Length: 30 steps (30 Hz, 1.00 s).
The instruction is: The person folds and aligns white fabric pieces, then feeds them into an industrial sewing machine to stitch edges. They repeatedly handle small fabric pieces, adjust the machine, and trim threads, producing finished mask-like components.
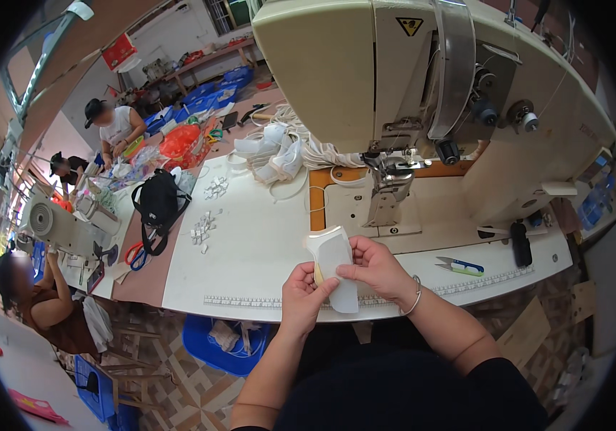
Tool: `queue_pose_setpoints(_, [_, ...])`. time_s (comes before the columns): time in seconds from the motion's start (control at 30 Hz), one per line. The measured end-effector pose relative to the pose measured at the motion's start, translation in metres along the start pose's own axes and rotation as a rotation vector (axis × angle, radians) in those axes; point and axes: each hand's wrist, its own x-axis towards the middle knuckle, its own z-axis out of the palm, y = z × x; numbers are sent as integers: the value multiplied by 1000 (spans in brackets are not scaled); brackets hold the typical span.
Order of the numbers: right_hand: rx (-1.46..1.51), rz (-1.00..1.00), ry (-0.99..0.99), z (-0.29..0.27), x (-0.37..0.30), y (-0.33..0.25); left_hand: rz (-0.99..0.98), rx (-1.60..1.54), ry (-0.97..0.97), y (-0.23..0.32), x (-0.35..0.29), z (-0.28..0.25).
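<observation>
Between my two hands, above the front edge of the white sewing table, is a white piece of material with a pale yellowish edge on its left side. My left hand pinches its lower left part, thumb on top. On the right side, my right hand grips it with the thumb pressed on its face; a bracelet circles that wrist. Just beyond stands a big cream sewing machine, its needle and presser area apart from the piece. What lies under the piece is hidden.
Thread snips lie right of my hands, near a ruler strip. Small white pieces, a white bundle and a black bag lie left. A blue tub stands below. Several people work at left.
</observation>
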Motion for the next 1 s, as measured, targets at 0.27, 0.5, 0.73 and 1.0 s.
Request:
queue_pose_setpoints(0.27, [-251, -167, 42, 2, 2, 11, 94, 165, 179, -10, 5, 2])
queue_pose_setpoints(0.5, [-672, -279, 253, 12, 4, 3, 147, 262, 274, -15, 10, -1])
queue_pose_setpoints(0.73, [-625, -189, 206, 14, 10, 18, 207, 322, 326, -17, 14, -6])
queue_pose_setpoints(1.0, [-592, -122, 216, -2, 25, 21, 78, 15, 175, -10, 15, 1])
